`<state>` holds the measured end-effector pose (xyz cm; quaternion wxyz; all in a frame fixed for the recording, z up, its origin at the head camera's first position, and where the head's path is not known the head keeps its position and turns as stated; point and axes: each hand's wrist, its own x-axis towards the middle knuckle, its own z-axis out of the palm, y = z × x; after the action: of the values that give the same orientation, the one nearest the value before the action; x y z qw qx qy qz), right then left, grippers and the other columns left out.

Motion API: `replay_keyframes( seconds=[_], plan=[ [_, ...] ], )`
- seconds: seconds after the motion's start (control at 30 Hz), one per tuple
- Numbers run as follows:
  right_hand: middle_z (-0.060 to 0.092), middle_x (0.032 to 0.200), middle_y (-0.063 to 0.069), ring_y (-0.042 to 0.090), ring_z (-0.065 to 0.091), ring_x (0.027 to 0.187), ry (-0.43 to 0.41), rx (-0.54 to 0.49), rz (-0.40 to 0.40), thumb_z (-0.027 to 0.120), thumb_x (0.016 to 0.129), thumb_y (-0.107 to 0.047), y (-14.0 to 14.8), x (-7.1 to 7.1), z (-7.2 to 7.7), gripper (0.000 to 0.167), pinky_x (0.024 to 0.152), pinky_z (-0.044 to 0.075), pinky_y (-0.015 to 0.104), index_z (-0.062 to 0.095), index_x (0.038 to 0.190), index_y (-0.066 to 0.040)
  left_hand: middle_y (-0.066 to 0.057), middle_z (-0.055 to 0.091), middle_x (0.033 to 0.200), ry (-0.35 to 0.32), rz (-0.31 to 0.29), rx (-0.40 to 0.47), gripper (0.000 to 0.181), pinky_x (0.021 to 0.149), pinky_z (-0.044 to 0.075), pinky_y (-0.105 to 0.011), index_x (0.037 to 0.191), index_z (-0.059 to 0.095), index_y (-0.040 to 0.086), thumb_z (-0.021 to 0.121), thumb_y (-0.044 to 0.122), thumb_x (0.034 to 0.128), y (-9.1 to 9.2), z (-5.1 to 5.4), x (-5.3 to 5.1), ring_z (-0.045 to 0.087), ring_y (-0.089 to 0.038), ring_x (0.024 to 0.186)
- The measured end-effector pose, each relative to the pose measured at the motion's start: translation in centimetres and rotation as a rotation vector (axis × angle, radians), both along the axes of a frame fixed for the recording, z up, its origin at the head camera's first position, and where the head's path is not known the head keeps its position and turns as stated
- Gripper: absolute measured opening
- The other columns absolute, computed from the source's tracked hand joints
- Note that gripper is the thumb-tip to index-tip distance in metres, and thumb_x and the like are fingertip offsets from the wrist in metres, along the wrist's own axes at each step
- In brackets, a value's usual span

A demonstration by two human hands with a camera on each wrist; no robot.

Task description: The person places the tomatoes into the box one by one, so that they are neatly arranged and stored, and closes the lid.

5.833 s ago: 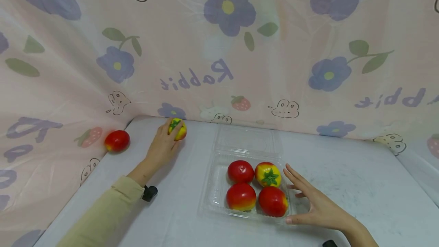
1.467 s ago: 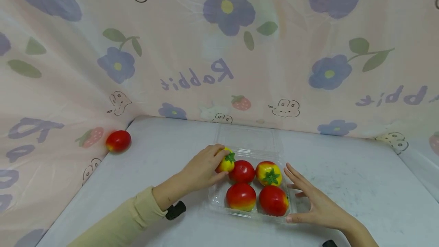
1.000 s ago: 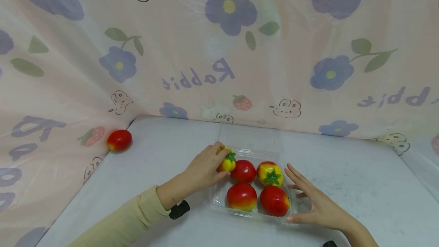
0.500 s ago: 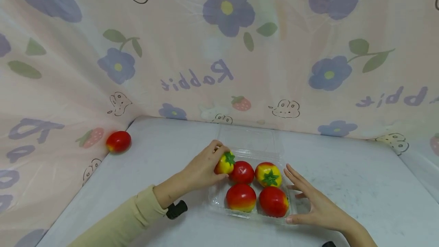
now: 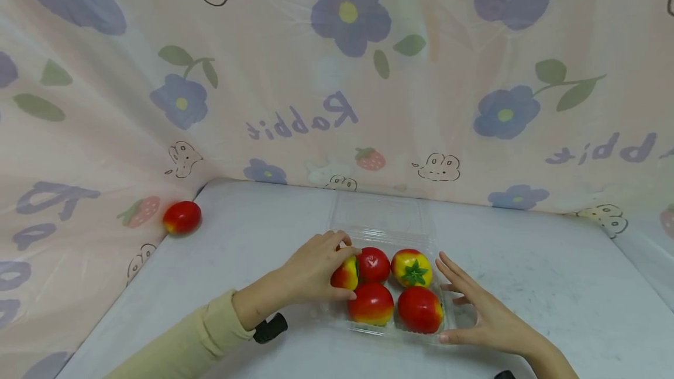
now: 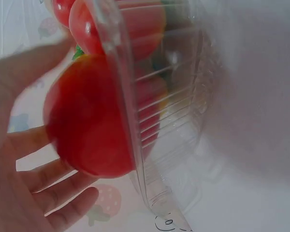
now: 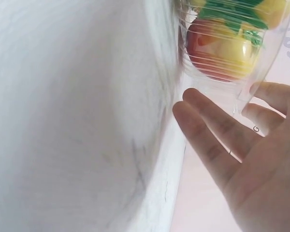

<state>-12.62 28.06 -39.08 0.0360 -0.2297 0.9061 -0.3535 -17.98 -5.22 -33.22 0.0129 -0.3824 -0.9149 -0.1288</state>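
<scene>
One fruit [image 5: 344,275], grasped in our left hand [image 5: 317,265]: we now have it lower and tipped at the left edge of the box [image 5: 379,331], seemingly almost placed; our right hand [image 5: 481,317] unclenched, right edge.

The box [image 6: 181,128] is clear, shiny plastic with ribbed walls. The fruits [image 5: 371,304] inside look smooth and glossy, like the lone fruit [image 5: 182,217] near the desk's [image 5: 526,285] far left corner. The desk is matt, scuffed towards its right edge; the sheet [image 5: 411,104] beyond its far edge is creased, faintly sheeny; the sleeve [image 5: 184,335] matt cloth
</scene>
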Motion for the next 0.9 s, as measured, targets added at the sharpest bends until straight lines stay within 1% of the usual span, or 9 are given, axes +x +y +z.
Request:
replay_keyframes(
  seconds=[0.1,0.17,0.23,0.33,0.5,0.57,0.7,0.83,0.9],
  plan=[
    [0.016,0.159,0.015,0.032,0.056,0.114,0.002,0.002,0.000,0.084,0.070,-0.037,0.0,0.0,0.0,0.109,0.081,0.055,0.026,0.016,0.154,-0.025,0.000,0.056,0.116,-0.057,-0.002,0.028,0.061,0.087,0.049,-0.028,0.129,0.059,0.016,0.073,0.048,0.0794,-0.2,0.0,0.0,0.050,-0.014,0.104],
    [0.016,0.160,0.014,0.032,0.056,0.114,0.009,-0.001,0.007,0.084,0.070,-0.036,0.1,0.0,0.0,0.109,0.081,0.055,0.027,0.015,0.155,-0.023,0.000,0.058,0.115,-0.070,0.002,0.044,0.058,0.085,0.050,-0.027,0.128,0.059,0.015,0.071,0.047,0.0816,-0.5,0.0,-0.1,0.052,-0.014,0.102],
    [0.015,0.160,0.014,0.032,0.056,0.114,0.011,-0.006,0.012,0.084,0.070,-0.036,0.1,0.0,0.0,0.109,0.081,0.055,0.027,0.015,0.155,-0.023,0.000,0.060,0.113,-0.071,0.006,0.044,0.054,0.086,0.050,-0.028,0.125,0.060,0.014,0.070,0.046,0.0829,-0.7,-0.1,-0.2,0.053,-0.014,0.101],
    [0.015,0.160,0.015,0.034,0.055,0.114,0.017,-0.006,0.020,0.083,0.071,-0.035,0.1,0.0,0.1,0.108,0.081,0.055,0.027,0.016,0.155,-0.022,0.000,0.062,0.113,-0.058,0.004,0.038,0.050,0.090,0.051,-0.032,0.122,0.062,0.014,0.070,0.044,0.0831,-1.0,-0.1,-0.3,0.055,-0.015,0.102],
    [0.017,0.159,0.015,0.033,0.056,0.113,0.028,0.002,0.017,0.084,0.070,-0.035,0.0,0.0,0.0,0.108,0.081,0.055,0.027,0.016,0.154,-0.023,0.001,0.064,0.112,-0.069,-0.002,0.039,0.047,0.095,0.048,-0.036,0.119,0.063,0.014,0.072,0.041,0.0816,-1.2,-0.1,-0.2,0.055,-0.015,0.104],
    [0.016,0.160,0.013,0.033,0.056,0.113,0.030,0.002,0.021,0.084,0.070,-0.035,0.0,0.0,0.0,0.109,0.081,0.055,0.027,0.016,0.154,-0.024,0.001,0.064,0.112,-0.073,-0.005,0.039,0.046,0.097,0.048,-0.037,0.119,0.064,0.014,0.072,0.041,0.0818,-1.2,-0.1,-0.2,0.055,-0.015,0.105],
    [0.016,0.160,0.013,0.033,0.056,0.113,0.038,0.002,0.033,0.083,0.071,-0.034,0.0,0.0,0.1,0.108,0.081,0.055,0.027,0.016,0.155,-0.022,0.000,0.066,0.110,-0.079,-0.021,0.034,0.046,0.097,0.047,-0.037,0.119,0.064,0.012,0.072,0.039,0.0828,-1.2,-0.1,-0.2,0.056,-0.016,0.104],
    [0.017,0.160,0.014,0.033,0.056,0.113,0.039,0.000,0.031,0.084,0.071,-0.034,-0.1,0.0,0.1,0.108,0.081,0.055,0.027,0.018,0.154,-0.018,-0.002,0.067,0.112,-0.096,-0.025,0.009,0.047,0.098,0.047,-0.037,0.121,0.063,0.009,0.071,0.037,0.0846,-1.2,0.0,0.0,0.057,-0.018,0.105],
    [0.017,0.160,0.014,0.033,0.056,0.113,0.039,0.001,0.029,0.084,0.071,-0.034,0.0,0.0,0.1,0.108,0.081,0.055,0.027,0.017,0.155,-0.017,-0.003,0.068,0.114,-0.097,-0.022,-0.009,0.048,0.100,0.046,-0.038,0.123,0.063,0.008,0.070,0.038,0.0856,-1.1,0.0,0.1,0.058,-0.019,0.107]
  ],
)
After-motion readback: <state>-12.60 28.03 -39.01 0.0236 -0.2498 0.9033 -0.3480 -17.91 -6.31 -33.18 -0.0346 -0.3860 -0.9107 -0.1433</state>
